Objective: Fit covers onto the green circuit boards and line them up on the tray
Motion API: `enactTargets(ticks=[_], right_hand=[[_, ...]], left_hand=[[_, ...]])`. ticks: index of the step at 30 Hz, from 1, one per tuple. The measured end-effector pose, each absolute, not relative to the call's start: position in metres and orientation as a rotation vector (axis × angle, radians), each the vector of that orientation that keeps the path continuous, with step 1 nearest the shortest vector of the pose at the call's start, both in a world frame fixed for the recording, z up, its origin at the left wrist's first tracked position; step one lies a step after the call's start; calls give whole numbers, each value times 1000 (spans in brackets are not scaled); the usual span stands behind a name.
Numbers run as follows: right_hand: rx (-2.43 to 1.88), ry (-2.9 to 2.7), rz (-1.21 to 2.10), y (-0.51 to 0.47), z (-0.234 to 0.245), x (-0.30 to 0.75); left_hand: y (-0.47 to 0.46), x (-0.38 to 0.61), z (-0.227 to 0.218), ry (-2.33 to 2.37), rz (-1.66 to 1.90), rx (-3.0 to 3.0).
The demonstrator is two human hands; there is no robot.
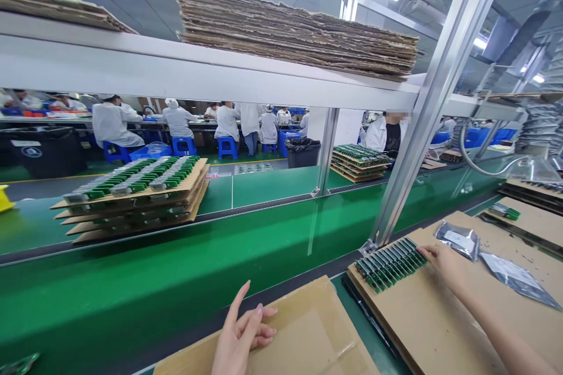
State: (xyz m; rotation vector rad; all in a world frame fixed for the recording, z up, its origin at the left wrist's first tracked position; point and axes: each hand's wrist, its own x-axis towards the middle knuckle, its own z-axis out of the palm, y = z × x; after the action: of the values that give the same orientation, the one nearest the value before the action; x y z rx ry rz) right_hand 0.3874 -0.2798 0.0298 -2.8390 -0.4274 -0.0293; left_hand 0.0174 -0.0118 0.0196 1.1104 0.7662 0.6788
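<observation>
My left hand (241,337) rests on the far edge of a bare cardboard sheet (308,334) at the bottom middle, its forefinger raised and the other fingers loosely curled, holding nothing. My right hand (442,261) reaches out to the right end of a row of green circuit boards (389,263) lying side by side on a second cardboard sheet (422,316). Its fingertips touch the last board; the grip is hidden.
Two silver antistatic bags (460,240) lie right of my right hand. A green conveyor belt (176,281) runs past, an aluminium post (422,111) rises by the boards. Stacked cardboard trays of boards (136,193) sit behind. Cardboard (294,29) lies on the shelf above. People in white work beyond.
</observation>
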Motion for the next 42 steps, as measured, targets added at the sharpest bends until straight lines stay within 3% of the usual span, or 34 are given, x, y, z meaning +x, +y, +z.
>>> enactTargets(ticks=[14, 23, 28, 34, 42], right_hand=[[-2761, -411, -83, -277, 27, 377], [-2213, -131, 57, -274, 57, 354], [-1580, -189, 536, -226, 76, 253], [-852, -245, 1363, -114, 39, 121], [-545, -126, 1355, -55, -1, 104]], left_hand=[[-11, 16, 21, 777, 683, 1111], [-5, 17, 22, 791, 601, 1132], [-1, 18, 24, 846, 570, 1107], [5, 9, 17, 960, 849, 1035], [24, -5, 7, 1201, 1317, 1103]])
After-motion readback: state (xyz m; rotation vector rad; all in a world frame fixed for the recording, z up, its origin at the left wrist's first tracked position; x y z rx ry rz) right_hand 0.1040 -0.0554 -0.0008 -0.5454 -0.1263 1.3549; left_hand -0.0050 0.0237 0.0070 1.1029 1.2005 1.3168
